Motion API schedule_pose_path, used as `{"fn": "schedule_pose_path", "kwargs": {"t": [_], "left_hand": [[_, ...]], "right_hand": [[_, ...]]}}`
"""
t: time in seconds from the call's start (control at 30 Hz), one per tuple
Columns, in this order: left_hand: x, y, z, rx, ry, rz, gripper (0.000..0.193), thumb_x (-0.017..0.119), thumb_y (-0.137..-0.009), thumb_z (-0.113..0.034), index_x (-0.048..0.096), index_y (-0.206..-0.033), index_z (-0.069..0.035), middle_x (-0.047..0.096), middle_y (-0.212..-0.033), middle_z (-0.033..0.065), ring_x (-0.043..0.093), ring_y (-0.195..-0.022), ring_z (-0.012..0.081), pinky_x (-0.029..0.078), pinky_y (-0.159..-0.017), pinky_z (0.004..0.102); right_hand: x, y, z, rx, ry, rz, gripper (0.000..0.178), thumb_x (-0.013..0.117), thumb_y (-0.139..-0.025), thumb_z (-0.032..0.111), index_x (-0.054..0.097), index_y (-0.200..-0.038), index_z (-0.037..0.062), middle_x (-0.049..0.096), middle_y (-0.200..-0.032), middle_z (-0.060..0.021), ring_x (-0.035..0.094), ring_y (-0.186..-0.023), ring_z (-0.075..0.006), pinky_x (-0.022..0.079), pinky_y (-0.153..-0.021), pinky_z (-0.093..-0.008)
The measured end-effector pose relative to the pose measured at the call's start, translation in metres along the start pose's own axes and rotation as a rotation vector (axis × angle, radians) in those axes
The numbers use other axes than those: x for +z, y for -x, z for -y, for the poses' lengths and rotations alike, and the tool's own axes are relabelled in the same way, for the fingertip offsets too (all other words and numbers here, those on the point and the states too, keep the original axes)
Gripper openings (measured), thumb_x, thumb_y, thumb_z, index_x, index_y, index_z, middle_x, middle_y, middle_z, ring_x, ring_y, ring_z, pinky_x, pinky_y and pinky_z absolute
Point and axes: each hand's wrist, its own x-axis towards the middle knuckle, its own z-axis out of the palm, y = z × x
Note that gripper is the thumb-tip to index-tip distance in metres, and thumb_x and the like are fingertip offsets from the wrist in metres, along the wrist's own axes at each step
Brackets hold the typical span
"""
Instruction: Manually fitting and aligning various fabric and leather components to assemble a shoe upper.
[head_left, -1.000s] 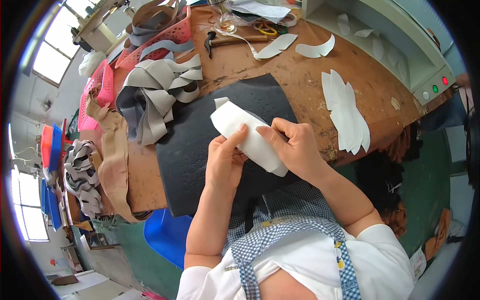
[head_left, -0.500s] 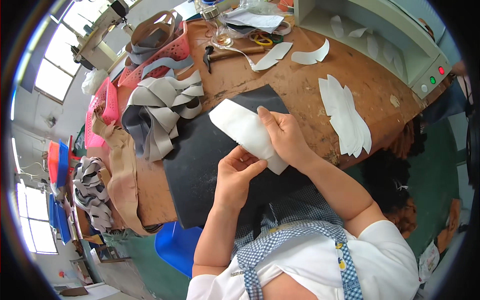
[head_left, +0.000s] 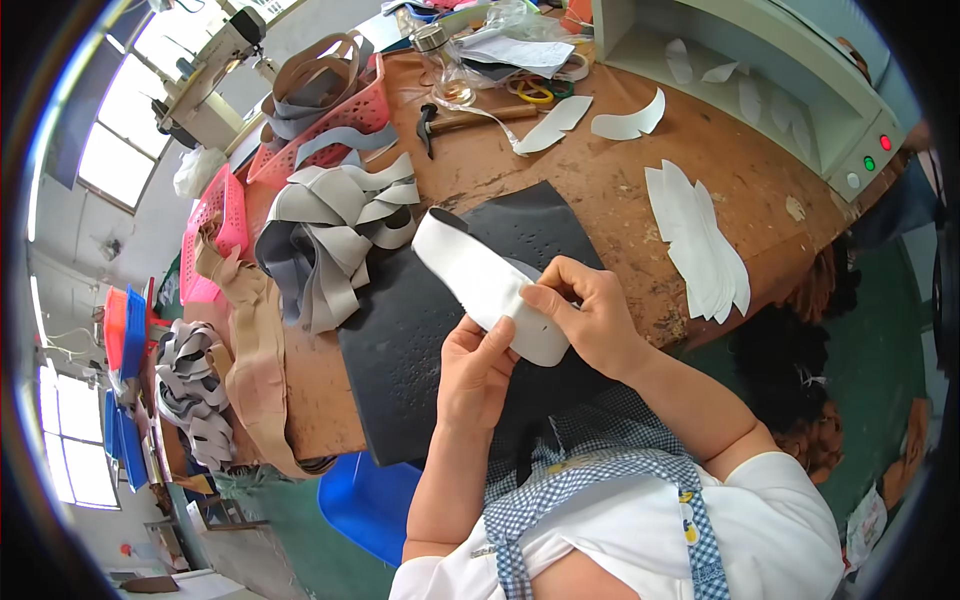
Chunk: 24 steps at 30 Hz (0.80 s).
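Both hands hold a curved strip of white sheet material (head_left: 468, 268) above a black mat (head_left: 400, 370). The strip bends at both ends, and a grey underside shows at its upper left end and behind it. My left hand (head_left: 478, 365) pinches its lower edge, thumb in front. My right hand (head_left: 588, 308) grips it near the right end, with the thumb on the white face and the fingers curled behind. To the right lies a fanned stack of white cut pieces (head_left: 698, 240). Two single white pieces (head_left: 630, 118) lie farther back.
Grey strips (head_left: 325, 225) are heaped left of the mat, beside pink baskets (head_left: 340, 110) and a tan strip (head_left: 255, 370). A hammer (head_left: 470, 118), a glass jar (head_left: 450, 75) and papers stand or lie at the back. A pale machine (head_left: 800, 120) with lit buttons occupies the right rear.
The strip has been turned and now bows, showing its grey underside. My right hand has shifted lower along it, and my left thumb now presses its front. The view has moved slightly.
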Motion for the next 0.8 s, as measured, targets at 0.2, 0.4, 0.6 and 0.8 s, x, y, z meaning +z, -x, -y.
{"fn": "schedule_pose_path", "kwargs": {"t": [0.2, 0.4, 0.6, 0.8], "left_hand": [[0.001, -0.004, 0.001, 0.024, 0.046, -0.02, 0.039, 0.073, -0.089, -0.013, 0.059, -0.122, 0.003, 0.067, -0.113, 0.0102, 0.065, -0.103, 0.0195, 0.051, -0.093, 0.0349], [0.005, 0.001, -0.002, 0.07, 0.03, 0.001, 0.037, 0.075, -0.086, -0.009, 0.061, -0.119, 0.003, 0.069, -0.11, 0.0102, 0.066, -0.1, 0.0179, 0.051, -0.093, 0.0329], [0.002, 0.008, -0.009, 0.092, -0.322, 0.066, 0.036, 0.074, -0.086, -0.007, 0.062, -0.119, 0.003, 0.069, -0.109, 0.0086, 0.064, -0.101, 0.0157, 0.051, -0.093, 0.0332], [0.012, 0.007, 0.003, 0.195, -0.215, -0.008, 0.04, 0.066, -0.093, -0.007, 0.052, -0.128, 0.004, 0.063, -0.121, 0.0123, 0.062, -0.108, 0.0166, 0.05, -0.093, 0.0319]], "right_hand": [[-0.008, -0.001, -0.005, -0.057, -0.007, 0.024, 0.031, 0.065, -0.097, 0.026, 0.058, -0.078, 0.0025, 0.05, -0.066, 0.0044, 0.041, -0.063, -0.0025, 0.035, -0.053, -0.0216], [-0.003, 0.005, -0.001, -0.061, 0.101, 0.084, 0.034, 0.057, -0.101, 0.029, 0.058, -0.081, 0.002, 0.049, -0.067, 0.0045, 0.04, -0.064, -0.0023, 0.034, -0.053, -0.0219], [-0.004, -0.015, 0.001, -0.072, -0.023, 0.023, 0.04, 0.055, -0.102, 0.026, 0.051, -0.07, 0.002, 0.042, -0.057, 0.0034, 0.037, -0.056, -0.0032, 0.031, -0.047, -0.0262], [-0.003, -0.02, -0.003, -0.243, 0.329, -0.099, 0.041, 0.05, -0.104, 0.026, 0.052, -0.07, 0.0022, 0.045, -0.054, -0.0035, 0.04, -0.05, -0.0075, 0.034, -0.046, -0.027]]}}
